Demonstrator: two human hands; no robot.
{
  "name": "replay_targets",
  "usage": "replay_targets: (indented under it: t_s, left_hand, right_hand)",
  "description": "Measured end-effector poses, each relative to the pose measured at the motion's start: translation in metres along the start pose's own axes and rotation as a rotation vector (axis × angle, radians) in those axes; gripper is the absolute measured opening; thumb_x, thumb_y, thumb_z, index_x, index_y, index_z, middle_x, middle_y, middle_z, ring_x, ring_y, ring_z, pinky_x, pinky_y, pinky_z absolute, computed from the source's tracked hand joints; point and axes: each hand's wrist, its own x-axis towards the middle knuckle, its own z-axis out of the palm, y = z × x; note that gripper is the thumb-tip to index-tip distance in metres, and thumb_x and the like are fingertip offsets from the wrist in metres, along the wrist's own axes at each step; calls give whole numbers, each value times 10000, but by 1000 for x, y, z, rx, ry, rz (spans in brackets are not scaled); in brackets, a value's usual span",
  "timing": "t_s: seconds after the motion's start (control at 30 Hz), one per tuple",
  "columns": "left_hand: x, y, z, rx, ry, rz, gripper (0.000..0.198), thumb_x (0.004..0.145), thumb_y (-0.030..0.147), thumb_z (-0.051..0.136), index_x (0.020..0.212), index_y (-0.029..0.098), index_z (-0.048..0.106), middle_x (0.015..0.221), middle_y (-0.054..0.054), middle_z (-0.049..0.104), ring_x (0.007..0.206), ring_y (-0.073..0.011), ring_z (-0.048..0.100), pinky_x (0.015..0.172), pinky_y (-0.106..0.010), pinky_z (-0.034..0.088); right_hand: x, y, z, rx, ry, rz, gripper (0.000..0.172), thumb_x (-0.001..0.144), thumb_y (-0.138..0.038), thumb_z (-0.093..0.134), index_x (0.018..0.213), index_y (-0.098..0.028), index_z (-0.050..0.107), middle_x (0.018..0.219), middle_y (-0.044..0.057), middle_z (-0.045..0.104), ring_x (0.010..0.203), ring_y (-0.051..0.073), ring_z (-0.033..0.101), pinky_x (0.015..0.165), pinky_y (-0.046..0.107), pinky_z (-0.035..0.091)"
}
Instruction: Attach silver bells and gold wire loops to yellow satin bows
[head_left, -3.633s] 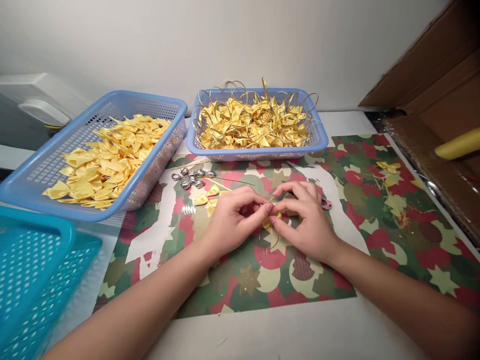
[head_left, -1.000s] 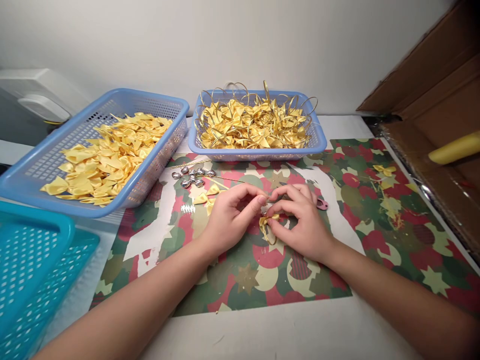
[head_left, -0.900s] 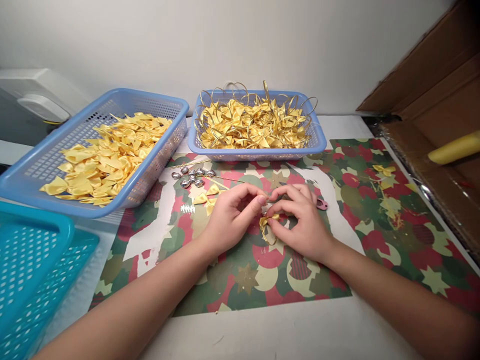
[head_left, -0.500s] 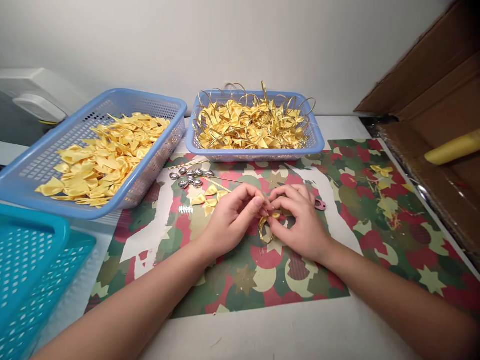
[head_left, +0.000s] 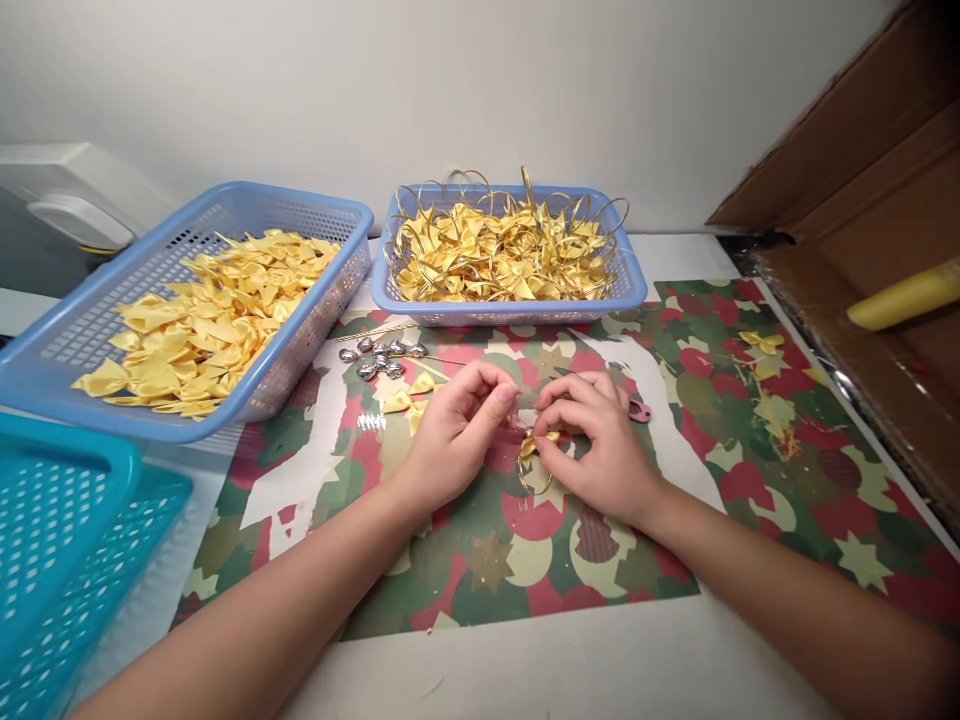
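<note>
A white table [head_left: 570, 670] stands against a pale wall, with a sheet of red, green and cream patterned paper [head_left: 750, 470] spread over its middle. Above that sheet the left hand [head_left: 450, 435] and the right hand [head_left: 604, 450] meet, fingers pinched together on a small yellow bow [head_left: 541, 440] fixed to a gold wire loop [head_left: 534, 482]. The right thumb and forefinger grip the bow from the right; the left thumb and forefinger close on its upper left end. The loop hangs below the bow, just over the paper.

Just left of the left hand lie a few loose yellow bows [head_left: 409, 395], and beyond them a cluster of silver beads [head_left: 379, 357] with thin gold wires [head_left: 450, 360] beside it. A small pink object [head_left: 640, 411] peeks out behind the right hand; what it is cannot be told.

Farther back, a blue basket [head_left: 525, 305] holds bows already on wire loops. To the left a larger blue basket [head_left: 97, 330] holds plain yellow bows. A teal basket [head_left: 60, 520] sits at the near left edge. On the right, an open cardboard box [head_left: 862, 180] leans in, with a yellow roll [head_left: 904, 295] lying across it. A white appliance [head_left: 67, 200] stands in the far left corner.
</note>
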Motion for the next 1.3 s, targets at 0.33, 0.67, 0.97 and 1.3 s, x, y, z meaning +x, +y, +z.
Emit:
replay_targets:
  t_s: [0.33,0.67,0.97,1.3]
  left_hand:
    - [-3,2,1,606,-165,284,148,798,130,565,933,159,618,888,-62,619,845,-191,571,754,-320,466]
    - [-5,-1,0,862,-173,390,182,937,164,462,775,177,543,791,-45,620,736,-171,501,682,-311,412]
    - [-5,-1,1,819,-177,365,181,936,149,442,768,191,495,778,-30,585,738,-167,487,677,-300,409]
    - [-4,0,0,775,-179,326,179,928,148,443,758,189,476,762,-21,555,738,-159,482,680,-287,405]
  right_hand:
    - [0,2,2,34,55,-24,111,757,-138,597,673,-209,618,929,22,666,960,221,504,860,417,325]
    - [-1,3,4,-28,100,-71,97,754,-127,597,689,-198,598,909,1,670,947,205,504,833,397,294]
    - [-1,2,5,-39,87,-55,83,736,-135,594,679,-194,582,913,2,671,951,208,511,819,394,287]
    - [-1,2,4,-23,70,-61,126,789,-154,577,669,-187,561,915,2,673,963,208,498,823,391,283]
